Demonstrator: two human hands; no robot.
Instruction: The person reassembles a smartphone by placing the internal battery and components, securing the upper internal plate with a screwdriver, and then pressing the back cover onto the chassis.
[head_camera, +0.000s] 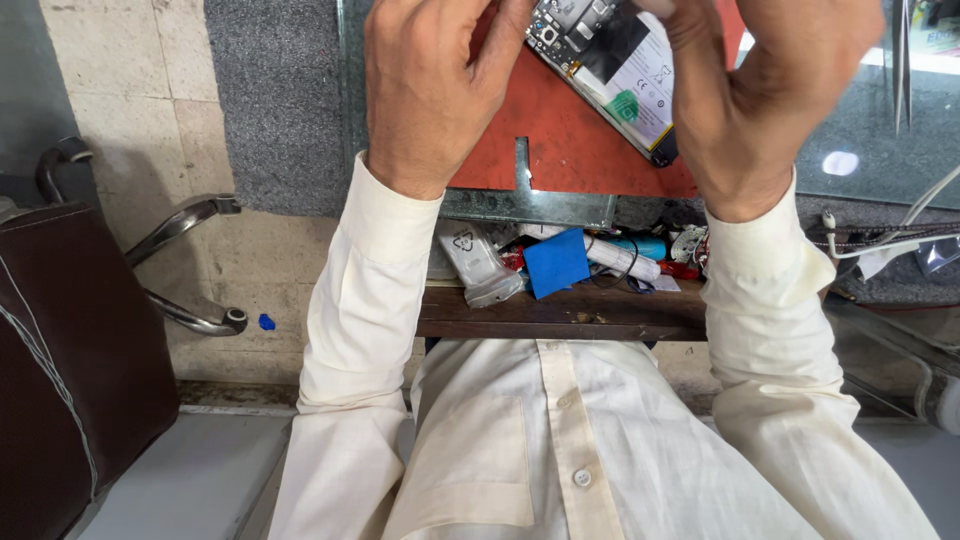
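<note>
White shirt front (560, 440) nearest. Opened smartphone (600, 60) lies on red mat (560, 140). Left hand (430, 90) and right hand (770, 100) raised above it, fingers curled; grip contents indiscernible. Judged: mid-disassembly; next move needs fine fingertip control.

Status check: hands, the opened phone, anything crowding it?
Left hand and right hand raised over the opened phone, grip hidden. Phone lies back-off on red mat. Right hand blurred. Cluttered shelf below, nothing on the phone.

glass-topped bench (870, 150) | red mat (570, 140) | opened phone (610, 60) on mat
</note>
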